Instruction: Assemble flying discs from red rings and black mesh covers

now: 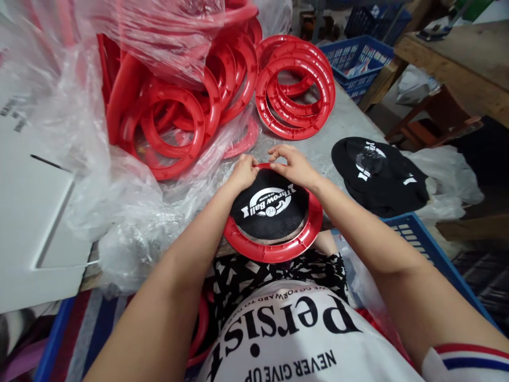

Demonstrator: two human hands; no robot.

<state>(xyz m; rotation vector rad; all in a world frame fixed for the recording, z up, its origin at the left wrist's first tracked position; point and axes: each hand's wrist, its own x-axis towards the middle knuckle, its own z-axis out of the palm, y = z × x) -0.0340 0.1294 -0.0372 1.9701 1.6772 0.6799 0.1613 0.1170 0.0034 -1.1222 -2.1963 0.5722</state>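
Note:
A red plastic ring (274,253) rests at the table's near edge, close to my body. Across its opening lies a round black fabric disc (258,225) printed "Throw Ball" in white, and a gap shows along the near side between cloth and ring. At the far rim, my left hand (245,172) pinches the fabric's edge against the ring. My right hand (293,165) is just beside it, thumb on the cloth's edge and fingers curled over the rim. Their fingertips are a short way apart.
Several red rings (296,90) are stacked behind the hands, with more under clear plastic (131,212) at the left. Black fabric discs (377,175) lie on the right. A blue crate (421,239) is beside my right arm, and a white box (35,212) stands far left.

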